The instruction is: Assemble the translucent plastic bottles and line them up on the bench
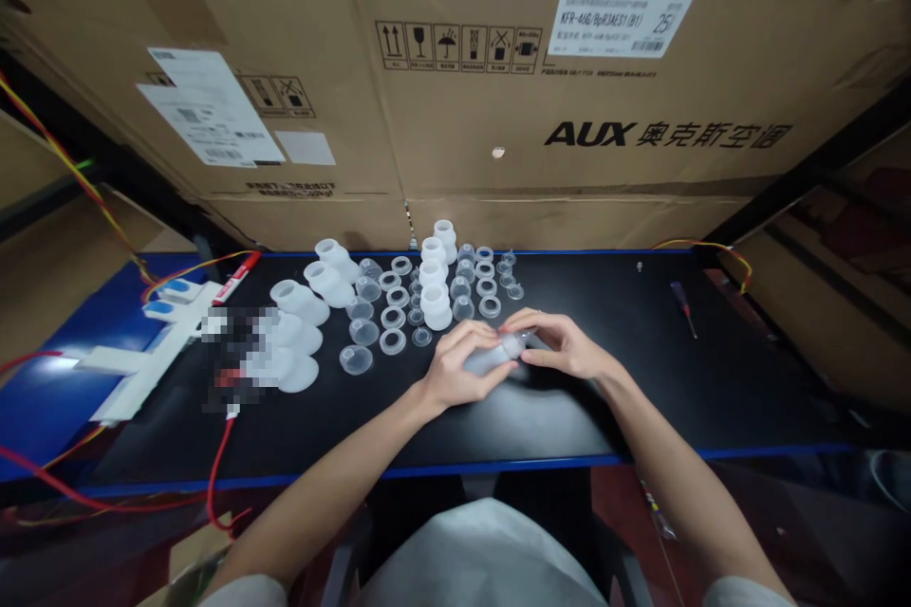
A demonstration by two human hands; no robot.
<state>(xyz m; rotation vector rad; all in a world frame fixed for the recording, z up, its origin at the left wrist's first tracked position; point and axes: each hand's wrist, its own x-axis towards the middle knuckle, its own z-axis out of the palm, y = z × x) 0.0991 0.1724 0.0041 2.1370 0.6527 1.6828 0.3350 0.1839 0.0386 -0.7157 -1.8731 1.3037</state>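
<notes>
Over the middle of the black table, my left hand (461, 368) is closed around a translucent white cup-shaped part (485, 359). Fingers of my right hand (569, 347) pinch a clear plastic piece (518, 341) at the right end of that part, so the two pieces touch. My fingers hide much of the joint. Just beyond my hands stand white necked plastic pieces (436, 308) in a row. Beside them lie clear domes (356, 359), translucent rings (393, 341) and small clear discs (515, 291), several of each.
White flared cups (295, 372) stand at the left, near a power strip (157, 356) and a red marker (237, 278). A screwdriver (684, 311) lies at the right of the black table (604, 427). A large cardboard box (455, 133) blocks the back.
</notes>
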